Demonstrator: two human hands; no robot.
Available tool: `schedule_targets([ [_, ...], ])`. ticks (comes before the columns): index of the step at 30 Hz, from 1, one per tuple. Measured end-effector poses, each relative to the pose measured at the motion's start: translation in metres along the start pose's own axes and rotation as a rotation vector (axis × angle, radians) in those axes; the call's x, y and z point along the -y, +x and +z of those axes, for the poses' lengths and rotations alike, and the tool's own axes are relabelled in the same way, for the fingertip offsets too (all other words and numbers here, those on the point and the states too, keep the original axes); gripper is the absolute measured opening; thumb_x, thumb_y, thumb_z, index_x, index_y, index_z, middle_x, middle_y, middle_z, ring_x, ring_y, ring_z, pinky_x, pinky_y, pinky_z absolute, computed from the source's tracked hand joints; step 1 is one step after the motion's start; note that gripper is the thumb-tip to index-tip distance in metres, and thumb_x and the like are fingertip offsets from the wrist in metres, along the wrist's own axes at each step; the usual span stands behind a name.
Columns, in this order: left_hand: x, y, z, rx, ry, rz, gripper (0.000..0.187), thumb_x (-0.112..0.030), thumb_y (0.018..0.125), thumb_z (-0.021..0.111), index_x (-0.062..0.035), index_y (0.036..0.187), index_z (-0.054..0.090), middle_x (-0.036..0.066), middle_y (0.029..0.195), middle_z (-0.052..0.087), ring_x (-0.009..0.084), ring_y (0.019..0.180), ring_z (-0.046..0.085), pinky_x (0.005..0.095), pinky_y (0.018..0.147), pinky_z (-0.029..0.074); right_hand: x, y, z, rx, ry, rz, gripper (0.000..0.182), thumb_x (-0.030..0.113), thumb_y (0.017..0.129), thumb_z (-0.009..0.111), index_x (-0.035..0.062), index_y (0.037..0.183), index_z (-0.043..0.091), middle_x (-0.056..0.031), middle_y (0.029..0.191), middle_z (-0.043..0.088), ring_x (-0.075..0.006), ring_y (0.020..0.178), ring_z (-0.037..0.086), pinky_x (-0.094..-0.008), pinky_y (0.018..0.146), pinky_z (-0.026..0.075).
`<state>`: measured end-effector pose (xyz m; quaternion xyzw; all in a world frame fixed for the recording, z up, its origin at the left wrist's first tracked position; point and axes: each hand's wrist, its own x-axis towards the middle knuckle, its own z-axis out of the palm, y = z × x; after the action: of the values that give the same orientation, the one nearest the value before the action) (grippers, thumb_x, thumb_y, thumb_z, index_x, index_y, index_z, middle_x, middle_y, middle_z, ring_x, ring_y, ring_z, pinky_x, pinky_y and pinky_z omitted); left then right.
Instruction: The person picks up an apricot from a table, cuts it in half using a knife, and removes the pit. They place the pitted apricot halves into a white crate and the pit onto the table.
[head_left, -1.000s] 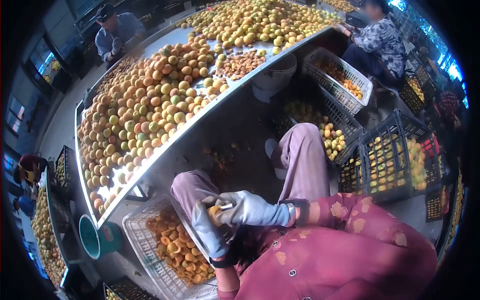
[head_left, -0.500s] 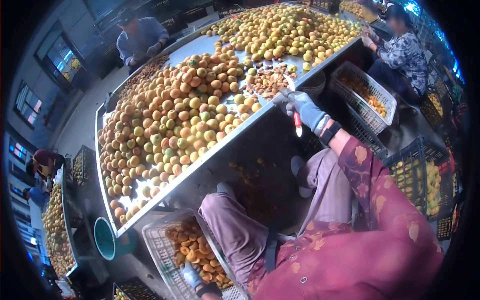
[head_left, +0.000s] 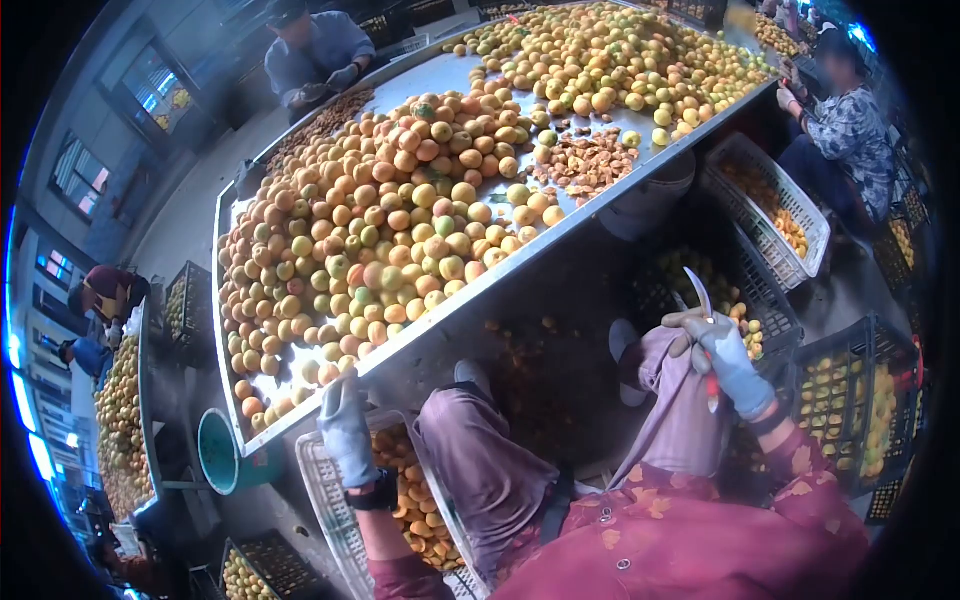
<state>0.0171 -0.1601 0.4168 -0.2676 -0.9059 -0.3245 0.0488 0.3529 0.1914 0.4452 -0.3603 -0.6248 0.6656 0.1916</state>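
My right hand (head_left: 728,358), in a grey-white work glove, is closed around a curved knife (head_left: 699,292) above my right knee. Its blade points up, and the red handle end shows below the fist. My left hand (head_left: 347,432), gloved too, is raised at the table's near edge with its fingers stretched out; I see nothing in it. Just beyond those fingers lie whole apricots (head_left: 400,245), heaped on the metal table (head_left: 475,296). Halved apricots (head_left: 424,510) fill a white crate (head_left: 322,487) under my left forearm.
Apricot pits (head_left: 590,165) lie piled on the table. A teal bucket (head_left: 213,452) stands by its near corner. Black crates (head_left: 850,390) of apricots are at my right, near another white crate (head_left: 795,262). Co-workers sit at the far side (head_left: 318,62) and right (head_left: 850,130).
My left hand has risen from the halved apricots in the crate to the table edge. My right hand has drawn back from the pit pile to my knee, still holding the knife.
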Motion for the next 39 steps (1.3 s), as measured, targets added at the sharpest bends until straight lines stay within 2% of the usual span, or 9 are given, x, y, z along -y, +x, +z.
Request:
schedule_targets([
  [3,-0.005,0.05,0.013,-0.057,0.31,0.307,0.034,0.001,0.081,0.056,-0.0077,0.114,0.06,0.006,0.114,0.062,0.0229,0.093,0.064,0.0319,0.076,0.054,0.0,-0.014,0.006,-0.043,-0.086,0.031,0.032,0.02,0.094,0.048,-0.0049,0.108,0.063,-0.0063,0.066,0.065,-0.0033,0.037,0.038,-0.0178,0.037,0.029],
  [8,0.032,0.118,0.037,-0.074,0.452,0.346,0.028,-0.005,0.085,0.055,-0.0071,0.111,0.064,0.01,0.113,0.065,0.0255,0.099,0.064,0.0342,0.08,0.052,-0.025,-0.009,-0.006,-0.144,-0.045,-0.037,0.033,0.019,0.092,0.049,-0.0054,0.109,0.063,-0.0062,0.064,0.064,-0.0034,0.037,0.038,-0.0182,0.037,0.029],
  [11,0.062,0.153,0.044,-0.02,0.25,0.186,0.026,-0.006,0.089,0.052,-0.0069,0.112,0.064,0.005,0.119,0.064,0.0236,0.102,0.063,0.0288,0.086,0.051,-0.028,-0.006,-0.009,-0.17,-0.06,-0.031,0.034,0.022,0.093,0.051,-0.0056,0.109,0.063,-0.0067,0.064,0.064,-0.0025,0.037,0.04,-0.0174,0.038,0.031],
  [15,0.056,0.178,0.047,0.0,0.125,-0.171,0.032,-0.023,0.091,0.053,-0.0066,0.115,0.066,0.012,0.101,0.07,0.0228,0.089,0.066,0.031,0.083,0.049,-0.03,-0.005,-0.009,-0.226,-0.031,-0.026,0.036,0.022,0.091,0.052,-0.0065,0.111,0.063,-0.0073,0.064,0.065,-0.0027,0.036,0.038,-0.0176,0.036,0.029],
  [20,0.046,0.19,0.067,0.03,0.132,0.109,0.035,-0.02,0.085,0.06,-0.0069,0.116,0.066,0.016,0.103,0.068,0.0264,0.091,0.066,0.0337,0.085,0.049,-0.031,-0.001,-0.006,-0.246,-0.014,-0.02,0.037,0.021,0.09,0.053,-0.0081,0.111,0.062,-0.009,0.064,0.064,-0.0036,0.034,0.038,-0.0181,0.035,0.029],
  [24,0.053,0.205,0.078,-0.058,0.232,0.151,0.028,-0.018,0.078,0.067,-0.0144,0.106,0.068,0.016,0.099,0.064,0.0341,0.093,0.063,0.0417,0.081,0.05,-0.033,-0.002,-0.006,-0.246,0.008,-0.039,0.039,0.022,0.089,0.055,-0.0089,0.111,0.061,-0.0096,0.064,0.063,-0.0045,0.033,0.038,-0.0182,0.035,0.03],
  [28,0.042,0.203,0.09,-0.142,0.359,0.23,0.038,-0.02,0.078,0.068,-0.0157,0.115,0.065,0.015,0.101,0.064,0.0335,0.097,0.062,0.0395,0.084,0.05,-0.033,-0.003,-0.007,-0.255,-0.006,-0.053,0.038,0.02,0.089,0.054,-0.0097,0.112,0.06,-0.0093,0.063,0.063,-0.0046,0.033,0.037,-0.0187,0.034,0.029],
  [35,0.028,0.212,0.088,0.126,0.638,0.127,0.033,-0.016,0.079,0.065,-0.019,0.111,0.064,0.015,0.097,0.063,0.0342,0.095,0.061,0.0431,0.082,0.05,-0.03,-0.004,-0.003,-0.274,-0.012,-0.068,0.034,0.016,0.089,0.051,-0.0089,0.11,0.061,-0.0089,0.063,0.062,-0.0048,0.033,0.037,-0.0192,0.034,0.029],
  [39,0.043,0.21,0.094,0.046,0.46,0.096,0.027,-0.03,0.089,0.056,-0.0145,0.112,0.059,0.018,0.106,0.064,0.0357,0.1,0.062,0.0444,0.084,0.049,-0.025,-0.007,-0.001,-0.285,0.007,-0.03,0.033,0.016,0.088,0.05,-0.0077,0.11,0.062,-0.0084,0.063,0.063,-0.0048,0.033,0.037,-0.0192,0.036,0.03],
])
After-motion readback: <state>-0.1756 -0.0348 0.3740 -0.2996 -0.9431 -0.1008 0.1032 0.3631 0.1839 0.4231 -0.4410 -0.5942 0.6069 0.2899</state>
